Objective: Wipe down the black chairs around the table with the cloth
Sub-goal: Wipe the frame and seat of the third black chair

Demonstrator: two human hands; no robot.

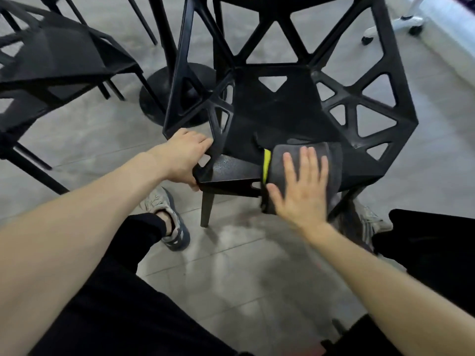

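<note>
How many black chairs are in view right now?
2. One chair is directly in front, the left hand gripping its seat corner while the right hand presses the cloth on its front edge. A second chair stands upper left. Others may be out of frame.
</note>
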